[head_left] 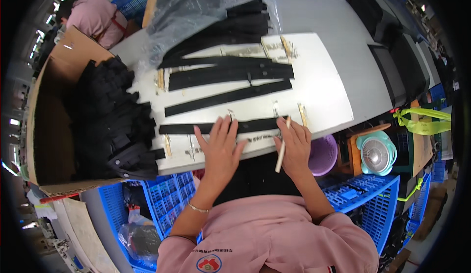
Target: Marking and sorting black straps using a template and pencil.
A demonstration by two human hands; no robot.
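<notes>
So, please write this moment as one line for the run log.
left hand: flat on black strip | right hand: holds pale stick, on strip | surface: white board | left side: cardboard box of black pieces

Pink sleeves, thin bracelet (198, 208), chest emblem (209, 262)

The single view came from a head-worn fisheye camera that looked steeply down over the person's own chest and forearms, which entered from the lower edge. It faced forward across the white surface (324, 101), close enough that the left hand (221, 143) and right hand (294, 143) sat near the frame's centre. Straight edges bowed toward the dark rim, where the surroundings shrank. No second view shared the scene.
</notes>
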